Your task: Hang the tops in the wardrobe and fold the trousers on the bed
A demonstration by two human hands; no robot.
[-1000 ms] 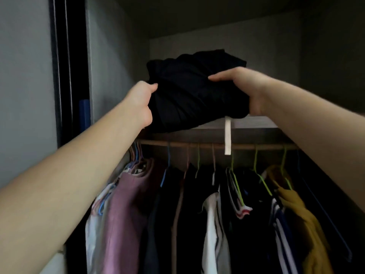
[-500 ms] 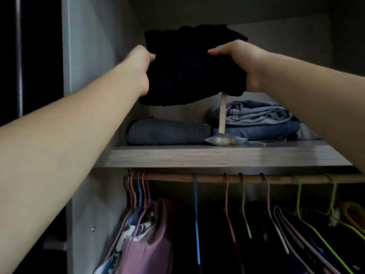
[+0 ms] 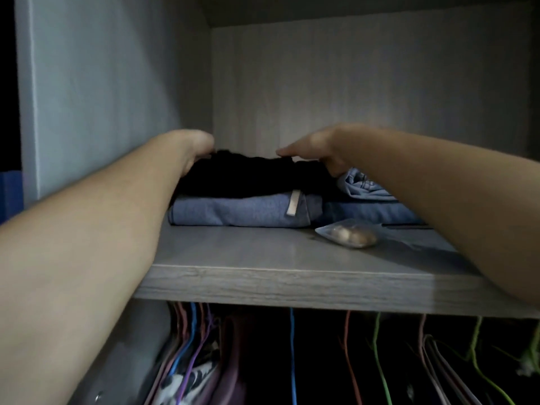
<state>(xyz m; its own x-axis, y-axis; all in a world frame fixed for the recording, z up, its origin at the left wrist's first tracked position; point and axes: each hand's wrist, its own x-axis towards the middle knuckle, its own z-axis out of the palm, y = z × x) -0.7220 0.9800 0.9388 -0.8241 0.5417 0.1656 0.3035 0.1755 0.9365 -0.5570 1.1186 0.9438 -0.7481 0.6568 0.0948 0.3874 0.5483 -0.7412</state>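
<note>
Both hands hold a black folded garment (image 3: 248, 176) by its ends. The right hand (image 3: 317, 153) lays its thumb across the top with the fingers tucked under the right edge. The left hand (image 3: 197, 150) closes over the left end, with its fingers mostly hidden by the cloth. The garment sits on a blue-grey folded garment (image 3: 233, 213), towards the back left of the wardrobe's upper shelf (image 3: 292, 285), and it appears to rest there while both hands grip it.

Judging by the fold and the task, this is probably a pair of trousers being stacked away, so the fold itself looks finished and only letting go is left for this piece. Beside the stack lies a rumpled light blue denim piece (image 3: 362, 185) on a darker blue folded one (image 3: 368, 214). Under the shelf, coloured hangers (image 3: 292, 346) carry clothes, so some tops may already be hung. The bed is out of view, so how many garments remain cannot be told.

No writing can be read. A pale strip (image 3: 293, 203) lies over the front of the blue-grey garment and looks blank. The light denim has faint marks, too small to make out. A small clear bag (image 3: 349, 236) with brownish contents lies near the front of the shelf and shows no label.
</note>
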